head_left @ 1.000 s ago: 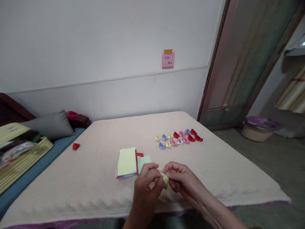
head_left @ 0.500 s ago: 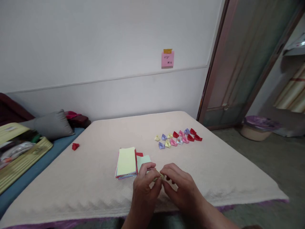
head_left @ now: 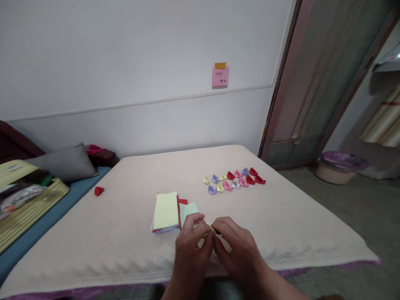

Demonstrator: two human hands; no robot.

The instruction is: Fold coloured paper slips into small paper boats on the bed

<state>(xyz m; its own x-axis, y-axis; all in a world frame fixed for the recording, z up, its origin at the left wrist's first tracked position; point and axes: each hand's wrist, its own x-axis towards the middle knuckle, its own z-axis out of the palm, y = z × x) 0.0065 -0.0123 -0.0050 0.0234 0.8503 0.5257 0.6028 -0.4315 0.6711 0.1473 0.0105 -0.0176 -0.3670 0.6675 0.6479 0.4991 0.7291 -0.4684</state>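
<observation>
Both of my hands meet low over the near edge of the bed (head_left: 125, 233). My left hand (head_left: 190, 250) and my right hand (head_left: 239, 250) pinch a small pale yellow folded paper piece (head_left: 208, 231) between their fingertips; most of it is hidden by the fingers. Just beyond my left hand lies a stack of coloured paper sheets (head_left: 166, 211) with a pale yellow sheet on top, a red sheet and a light green sheet (head_left: 187, 209) beside it. Farther right is a cluster of several small folded paper pieces (head_left: 234, 181) in yellow, purple, pink and red.
A lone red folded piece (head_left: 99, 191) lies at the bed's left edge. A grey pillow (head_left: 67, 162) and a yellow basket of items (head_left: 28, 200) sit on the blue mattress to the left. A pink note (head_left: 220, 76) hangs on the wall. A door (head_left: 315, 83) and a basin (head_left: 339, 166) stand right.
My hands have closed in tighter around the yellow piece and my right hand has turned over it, so less of the paper shows than one second ago.
</observation>
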